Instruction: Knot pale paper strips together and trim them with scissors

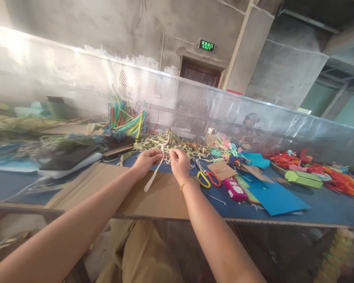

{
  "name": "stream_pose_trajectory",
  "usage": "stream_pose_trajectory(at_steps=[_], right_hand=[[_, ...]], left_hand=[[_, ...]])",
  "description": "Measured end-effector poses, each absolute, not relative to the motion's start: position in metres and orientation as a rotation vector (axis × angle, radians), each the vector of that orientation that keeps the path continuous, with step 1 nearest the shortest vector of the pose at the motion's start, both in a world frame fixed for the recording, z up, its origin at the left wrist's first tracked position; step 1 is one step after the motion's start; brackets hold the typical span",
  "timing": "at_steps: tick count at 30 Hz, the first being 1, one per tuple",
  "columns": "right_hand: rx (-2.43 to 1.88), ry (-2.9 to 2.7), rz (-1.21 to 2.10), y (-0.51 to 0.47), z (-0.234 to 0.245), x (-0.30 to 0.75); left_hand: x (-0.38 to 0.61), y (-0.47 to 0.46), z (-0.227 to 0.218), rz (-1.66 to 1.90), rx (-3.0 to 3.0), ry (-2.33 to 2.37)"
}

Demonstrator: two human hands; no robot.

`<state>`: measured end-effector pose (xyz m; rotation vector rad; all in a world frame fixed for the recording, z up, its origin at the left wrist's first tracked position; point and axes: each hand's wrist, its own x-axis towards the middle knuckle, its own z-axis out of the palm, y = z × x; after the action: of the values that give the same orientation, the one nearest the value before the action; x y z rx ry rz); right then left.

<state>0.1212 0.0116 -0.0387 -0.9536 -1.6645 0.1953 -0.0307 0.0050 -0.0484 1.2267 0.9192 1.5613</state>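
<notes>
My left hand (146,160) and my right hand (178,162) meet above a sheet of brown cardboard (153,196) on a blue table (327,204). Both pinch the top of a pale strip (153,177), which hangs down and to the left from the fingers. A gold bracelet (186,182) sits on my right wrist. Just behind the hands lies a heap of pale leaf-like strips (168,143). Scissors with yellow and red handles (208,179) lie to the right of my right wrist.
A bundle of coloured straws (126,118) stands at the back left. A pink box (235,188), blue paper sheets (275,198), a green box (303,177) and red and orange scraps (336,173) lie to the right. A perforated metal screen (224,110) backs the table.
</notes>
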Motion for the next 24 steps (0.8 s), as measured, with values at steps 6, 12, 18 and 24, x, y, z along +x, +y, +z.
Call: stream_pose_trajectory(at_steps=[6, 12, 18, 24], right_hand=[[-0.973, -1.513, 0.559, 0.017, -0.041, 0.121], [-0.918, -1.544, 0.585, 0.018, -0.043, 0.119], [-0.800, -1.436, 0.841, 0.021, -0.046, 0.113], [-0.778, -1.312, 1.040, 0.017, -0.043, 0.111]], left_hand=[[-0.031, 0.004, -0.046, 1.582, 1.268, 0.954], [-0.029, 0.001, -0.045, 1.581, 1.350, 0.995], [-0.030, 0.003, -0.045, 1.605, 1.504, 1.023], [-0.034, 0.008, -0.046, 1.681, 1.642, 1.099]])
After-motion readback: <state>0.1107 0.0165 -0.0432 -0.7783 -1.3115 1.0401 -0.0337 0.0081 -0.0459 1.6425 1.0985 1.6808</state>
